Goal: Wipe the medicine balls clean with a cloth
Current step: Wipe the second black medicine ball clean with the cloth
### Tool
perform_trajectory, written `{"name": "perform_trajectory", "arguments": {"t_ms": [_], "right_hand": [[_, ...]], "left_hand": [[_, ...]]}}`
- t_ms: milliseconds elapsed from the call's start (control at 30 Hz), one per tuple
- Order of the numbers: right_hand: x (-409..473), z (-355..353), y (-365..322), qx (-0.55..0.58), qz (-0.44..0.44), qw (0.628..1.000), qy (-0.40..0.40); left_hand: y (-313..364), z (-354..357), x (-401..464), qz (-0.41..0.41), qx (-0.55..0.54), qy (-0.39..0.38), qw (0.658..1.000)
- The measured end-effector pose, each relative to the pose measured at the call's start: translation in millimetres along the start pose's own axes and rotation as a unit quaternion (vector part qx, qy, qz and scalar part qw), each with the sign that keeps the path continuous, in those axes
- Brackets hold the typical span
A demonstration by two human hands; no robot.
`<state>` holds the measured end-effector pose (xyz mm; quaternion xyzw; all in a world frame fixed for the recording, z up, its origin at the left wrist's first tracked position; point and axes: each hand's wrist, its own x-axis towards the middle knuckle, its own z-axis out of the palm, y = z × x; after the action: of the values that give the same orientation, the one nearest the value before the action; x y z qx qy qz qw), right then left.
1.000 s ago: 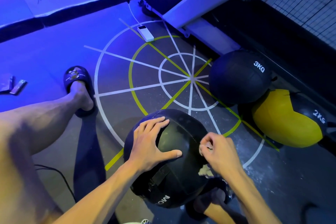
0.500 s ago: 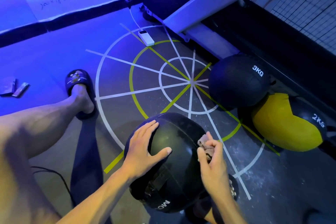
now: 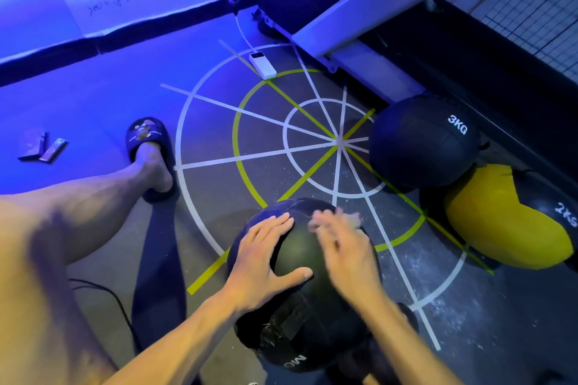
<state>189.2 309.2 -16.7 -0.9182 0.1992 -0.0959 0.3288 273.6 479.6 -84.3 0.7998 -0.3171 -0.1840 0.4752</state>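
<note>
The round black leather-look medicine ball [image 3: 300, 287] sits on the dark rubber gym floor [image 3: 250, 172] between the person's legs. It looks heavy, slightly yielding and smooth-skinned, so it likely rolls; bracing its top seems best. The left hand [image 3: 266, 262] lies flat and spread on its upper left. The right hand [image 3: 341, 247] is blurred over the crown; a pale cloth scrap [image 3: 352, 218] shows at its fingertips, grip unclear. A black 3KG ball [image 3: 422, 141] and a yellow-and-black ball [image 3: 506, 216] wait at right.

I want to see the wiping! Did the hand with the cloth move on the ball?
Yes. The right hand slid up the black medicine ball from its lower right side to the top, ending close to the left hand, which steadies the ball.
</note>
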Motion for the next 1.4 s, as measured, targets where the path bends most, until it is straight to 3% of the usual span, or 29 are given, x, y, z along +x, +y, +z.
{"name": "perform_trajectory", "arguments": {"t_ms": [67, 133, 167, 267, 333, 400, 533, 567, 667, 700, 867, 967, 1000, 1067, 1133, 1200, 1267, 1333, 1400], "right_hand": [[-22, 14, -6, -0.037, -0.188, 0.978, -0.083], [-18, 4, 8, -0.046, -0.252, 0.958, -0.129], [-11, -3, 16, -0.037, -0.213, 0.969, -0.122], [9, -18, 37, 0.026, 0.053, 0.998, -0.023], [8, -16, 38, 0.029, 0.123, 0.992, -0.007], [-6, -8, 25, -0.022, 0.068, 0.997, -0.019], [-33, -8, 20, -0.101, -0.136, 0.981, -0.099], [-28, -14, 27, -0.088, -0.12, 0.983, -0.106], [-11, -26, 41, -0.001, 0.11, 0.991, -0.07], [-8, -23, 38, -0.019, 0.138, 0.988, -0.061], [-17, -1, 9, -0.086, 0.004, 0.99, -0.111], [-6, -5, 21, -0.059, 0.072, 0.994, -0.065], [-1, -4, 24, -0.068, 0.097, 0.991, -0.063], [7, 0, 31, -0.088, 0.137, 0.985, -0.063], [16, 2, 37, -0.082, 0.154, 0.982, -0.068], [24, 3, 36, -0.075, 0.154, 0.983, -0.073], [30, 4, 28, -0.07, 0.157, 0.982, -0.079], [33, 4, 18, -0.067, 0.148, 0.983, -0.082], [33, 3, 12, -0.05, 0.152, 0.983, -0.094]], "left_hand": [[-3, 0, -1, 0.008, -0.009, 0.009, 1.0], [-3, -1, -2, 0.008, -0.016, 0.004, 1.0], [-1, -1, -2, 0.006, -0.016, -0.003, 1.0], [3, 0, -1, 0.004, -0.006, -0.022, 1.0], [4, -1, 0, 0.009, -0.003, -0.033, 0.999], [3, -4, 2, 0.014, -0.004, -0.054, 0.998], [0, -16, 8, 0.035, -0.008, -0.125, 0.991], [1, -18, 8, 0.041, -0.005, -0.145, 0.989], [4, -17, 6, 0.055, 0.0, -0.178, 0.983], [6, -17, 6, 0.06, -0.001, -0.184, 0.981], [2, -30, 11, 0.041, 0.062, -0.147, 0.986], [14, -49, 9, -0.055, 0.151, -0.045, 0.986], [20, -57, 8, -0.081, 0.191, -0.043, 0.977], [32, -71, 7, -0.123, 0.226, -0.125, 0.958], [46, -78, 2, -0.144, 0.173, -0.245, 0.943], [58, -71, -10, -0.144, 0.109, -0.311, 0.933], [57, -52, -23, -0.124, 0.072, -0.296, 0.944], [49, -39, -27, -0.128, 0.025, -0.228, 0.965], [39, -43, -25, -0.146, 0.06, -0.176, 0.972]]}}
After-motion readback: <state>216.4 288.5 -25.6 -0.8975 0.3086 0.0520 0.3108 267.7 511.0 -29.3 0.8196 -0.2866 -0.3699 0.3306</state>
